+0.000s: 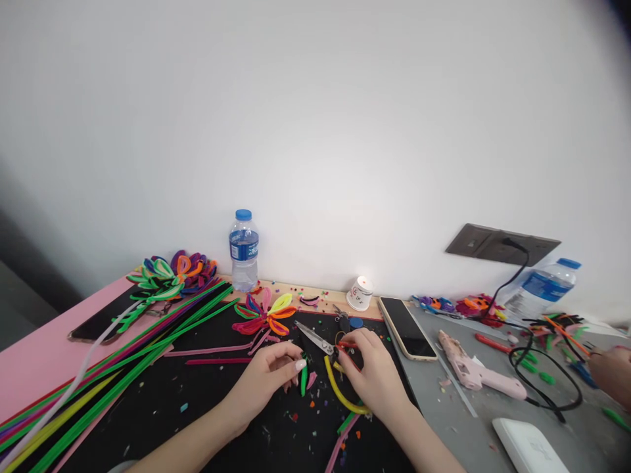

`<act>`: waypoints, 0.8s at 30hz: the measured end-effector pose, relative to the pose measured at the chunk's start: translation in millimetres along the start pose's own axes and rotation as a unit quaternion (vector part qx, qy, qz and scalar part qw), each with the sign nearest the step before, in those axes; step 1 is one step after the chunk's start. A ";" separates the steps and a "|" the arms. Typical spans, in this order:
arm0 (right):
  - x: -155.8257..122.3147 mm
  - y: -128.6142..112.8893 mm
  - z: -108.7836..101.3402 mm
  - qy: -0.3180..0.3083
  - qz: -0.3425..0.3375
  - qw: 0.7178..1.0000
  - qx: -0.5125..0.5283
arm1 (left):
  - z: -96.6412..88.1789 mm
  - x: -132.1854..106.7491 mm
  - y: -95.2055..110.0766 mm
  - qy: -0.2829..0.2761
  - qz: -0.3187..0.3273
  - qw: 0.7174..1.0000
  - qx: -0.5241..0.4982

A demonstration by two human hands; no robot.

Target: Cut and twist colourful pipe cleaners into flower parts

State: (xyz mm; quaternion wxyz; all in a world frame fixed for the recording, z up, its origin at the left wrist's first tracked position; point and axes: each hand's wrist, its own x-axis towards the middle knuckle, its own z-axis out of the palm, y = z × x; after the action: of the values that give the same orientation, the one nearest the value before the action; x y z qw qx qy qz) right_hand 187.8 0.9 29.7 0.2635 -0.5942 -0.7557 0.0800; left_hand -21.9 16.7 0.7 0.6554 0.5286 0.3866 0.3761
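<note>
My right hand (369, 364) is closed at the handle end of a pair of scissors (320, 343), whose blades point up and left. A yellow loop (340, 393) curves below the fingers, and a bit of orange shows at the fingertips. Just left of the blades, my left hand (276, 371) has its fingers pinched together. Beside its thumb is a small green and black fuzzy piece (303, 380); whether the fingers grip it cannot be told. Beyond my hands, on the black mat (207, 401), lies a multicoloured pipe-cleaner flower (265, 314).
Long pipe cleaners (142, 351) and more flowers (182, 270) lie left. A water bottle (244, 253), paper cup (360, 293) and phone (408, 328) stand or lie behind. Rightward are a pink glue gun (476, 374), its black cord (542, 394), a white device (527, 447) and another person's hand (611, 371).
</note>
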 end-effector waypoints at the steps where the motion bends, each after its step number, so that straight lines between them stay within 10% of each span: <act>1: -1.2 -3.5 -2.1 -0.009 -0.016 1.000 0.025 | 1.1 -0.2 -0.9 -0.007 -0.003 1.000 -0.014; 8: -16.7 -26.1 6.8 -0.135 -0.112 0.978 0.115 | 9.1 -4.2 -3.7 -0.037 -0.007 0.998 -0.056; 24: -9.0 -21.8 10.8 -0.140 -0.007 0.964 0.225 | 4.5 -11.1 9.2 0.011 0.178 0.947 0.266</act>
State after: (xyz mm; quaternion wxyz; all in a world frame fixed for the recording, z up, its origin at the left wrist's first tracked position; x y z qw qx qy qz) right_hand 165.2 -11.6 27.3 0.2827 -0.4968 -0.7519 0.3286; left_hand -23.3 6.4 11.6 0.4093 0.7394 0.3796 0.3764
